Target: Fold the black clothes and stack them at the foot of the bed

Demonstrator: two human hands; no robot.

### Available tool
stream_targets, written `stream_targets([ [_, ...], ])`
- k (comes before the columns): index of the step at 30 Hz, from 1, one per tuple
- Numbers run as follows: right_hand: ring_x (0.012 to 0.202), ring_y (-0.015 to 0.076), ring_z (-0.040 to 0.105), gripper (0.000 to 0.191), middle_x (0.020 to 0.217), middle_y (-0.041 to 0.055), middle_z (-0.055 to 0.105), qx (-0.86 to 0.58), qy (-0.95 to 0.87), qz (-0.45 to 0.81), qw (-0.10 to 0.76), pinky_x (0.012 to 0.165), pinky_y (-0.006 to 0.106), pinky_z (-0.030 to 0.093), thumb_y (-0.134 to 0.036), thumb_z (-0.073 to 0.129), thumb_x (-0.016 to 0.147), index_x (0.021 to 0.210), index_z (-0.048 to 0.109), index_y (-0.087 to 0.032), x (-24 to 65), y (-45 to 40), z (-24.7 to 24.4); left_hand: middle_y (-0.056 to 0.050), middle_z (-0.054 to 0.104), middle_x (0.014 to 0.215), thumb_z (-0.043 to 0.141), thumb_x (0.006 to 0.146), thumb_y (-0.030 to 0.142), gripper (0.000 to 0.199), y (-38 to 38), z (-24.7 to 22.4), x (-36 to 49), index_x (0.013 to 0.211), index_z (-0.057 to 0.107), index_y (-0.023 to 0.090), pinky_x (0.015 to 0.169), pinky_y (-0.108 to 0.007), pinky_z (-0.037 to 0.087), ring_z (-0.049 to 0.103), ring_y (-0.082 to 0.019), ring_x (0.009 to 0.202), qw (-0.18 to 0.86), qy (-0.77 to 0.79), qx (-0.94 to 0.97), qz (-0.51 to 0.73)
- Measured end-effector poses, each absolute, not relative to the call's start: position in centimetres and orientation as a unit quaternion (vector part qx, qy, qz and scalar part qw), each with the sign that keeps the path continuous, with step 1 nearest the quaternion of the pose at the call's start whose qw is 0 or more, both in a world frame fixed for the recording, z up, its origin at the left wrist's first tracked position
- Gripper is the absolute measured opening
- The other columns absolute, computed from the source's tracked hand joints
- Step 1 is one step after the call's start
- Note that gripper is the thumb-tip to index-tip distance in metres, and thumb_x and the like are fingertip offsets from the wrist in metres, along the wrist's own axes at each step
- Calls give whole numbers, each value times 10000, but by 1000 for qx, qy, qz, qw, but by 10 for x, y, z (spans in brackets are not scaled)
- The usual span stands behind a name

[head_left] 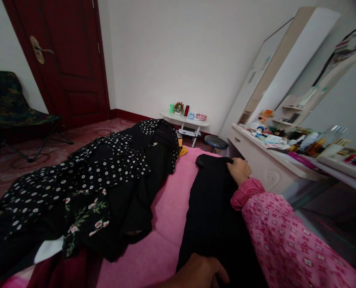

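Note:
A black garment lies spread lengthwise over the pink bed cover. At its far right corner, my right hand is closed, pinching the edge of the cloth between thumb and fingers. The far end shows a thicker, rolled-looking band. My left hand rests low on the near part of the same garment, its fingers bent downward and cut off by the bottom of the picture. Left of the garment is a heap of dark clothes, with white-dotted and flowered pieces among them.
A cluttered white dressing table stands close on the right, with a round stool beyond the bed. Against the far wall is a small white table with ornaments. A camouflage folding chair stands left, near the dark red door.

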State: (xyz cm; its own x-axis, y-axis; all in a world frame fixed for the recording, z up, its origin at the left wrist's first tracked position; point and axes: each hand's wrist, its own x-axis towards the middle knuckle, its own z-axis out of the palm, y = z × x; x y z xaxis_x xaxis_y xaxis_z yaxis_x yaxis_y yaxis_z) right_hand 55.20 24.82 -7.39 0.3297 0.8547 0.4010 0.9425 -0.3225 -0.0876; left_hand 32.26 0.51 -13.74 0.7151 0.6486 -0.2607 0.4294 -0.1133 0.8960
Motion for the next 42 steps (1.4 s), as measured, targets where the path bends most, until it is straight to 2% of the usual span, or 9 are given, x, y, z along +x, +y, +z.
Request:
stream_targets([
  [6, 1088, 310, 507, 350, 1119, 199, 581, -715, -642, -208, 185, 869, 411, 394, -165, 473, 834, 1160, 593, -125, 528, 246, -84, -39, 718, 895, 563, 832, 158, 177, 22, -116, 330, 897, 727, 173, 775, -254, 517, 677, -187, 854, 472, 275, 829, 123],
  [9, 1074, 238, 531, 344, 1150, 132, 578, -659, -716, -121, 196, 895, 324, 399, -104, 428, 842, 1127, 610, -170, 505, 264, -80, -105, 625, 1182, 522, 834, 154, 321, 34, -107, 328, 1130, 644, 178, 947, -385, 467, 585, -258, 1091, 301, 387, 843, 219],
  [12, 1094, 203, 543, 408, 1200, 91, 575, -658, -723, -80, 192, 917, 278, 402, -117, 489, 822, 1218, 554, -193, 488, 285, -89, -139, 313, 1492, 574, 830, 249, 558, 43, -128, 332, 1367, 440, 182, 1120, -495, 260, 281, -317, 1368, 221, 422, 846, 240],
  [16, 1033, 230, 592, 596, 1172, 126, 604, -699, -689, -43, 185, 839, 295, 456, -249, 648, 757, 1315, 462, -151, 484, 304, -112, -155, 212, 1528, 466, 904, 378, 536, 46, -156, 336, 1401, 396, 189, 1147, -541, 122, 139, -325, 1413, 203, 409, 861, 224],
  [19, 877, 221, 639, 440, 957, 90, 679, -722, -669, -23, 175, 747, 276, 478, -298, 681, 723, 1131, 609, -150, 489, 310, -118, -160, 166, 1538, 443, 910, 402, 554, 45, -157, 335, 1415, 374, 185, 1142, -556, 108, 94, -340, 1416, 214, 399, 866, 211],
  [21, 893, 240, 632, 325, 942, 112, 677, -739, -646, -39, 187, 763, 297, 472, -309, 591, 789, 1062, 641, -140, 494, 312, -114, -145, 101, 1551, 467, 897, 391, 584, 46, -154, 334, 1433, 339, 197, 1137, -571, 97, 27, -352, 1416, 227, 400, 865, 203],
  [26, 1109, 308, 526, 459, 1184, 228, 545, -779, -573, -122, 223, 889, 390, 409, -255, 251, 918, 1272, 465, -56, 500, 312, -106, -91, -98, 1554, 551, 837, 327, 718, 49, -157, 336, 1472, 222, 272, 1111, -630, 60, -103, -394, 1391, 247, 405, 859, 191],
  [36, 1028, 279, 602, 382, 1148, 244, 565, -766, -638, -21, 74, 839, 345, 456, -116, 543, 802, 1175, 541, -35, 487, 315, -127, -152, 56, 1548, 413, 908, 495, 643, 49, -155, 332, 1471, 245, 233, 1112, -625, 60, -23, -390, 1399, 252, 380, 869, 192],
  [42, 1368, 327, 256, 620, 1480, 188, 301, -701, -710, -37, 54, 1084, 527, 204, -425, 468, 890, 1418, 307, -144, 483, 290, -127, -149, 76, 1548, 305, 938, 511, 647, 44, -151, 332, 1476, 230, 161, 1139, -577, 64, -9, -351, 1413, 229, 398, 865, 202],
])
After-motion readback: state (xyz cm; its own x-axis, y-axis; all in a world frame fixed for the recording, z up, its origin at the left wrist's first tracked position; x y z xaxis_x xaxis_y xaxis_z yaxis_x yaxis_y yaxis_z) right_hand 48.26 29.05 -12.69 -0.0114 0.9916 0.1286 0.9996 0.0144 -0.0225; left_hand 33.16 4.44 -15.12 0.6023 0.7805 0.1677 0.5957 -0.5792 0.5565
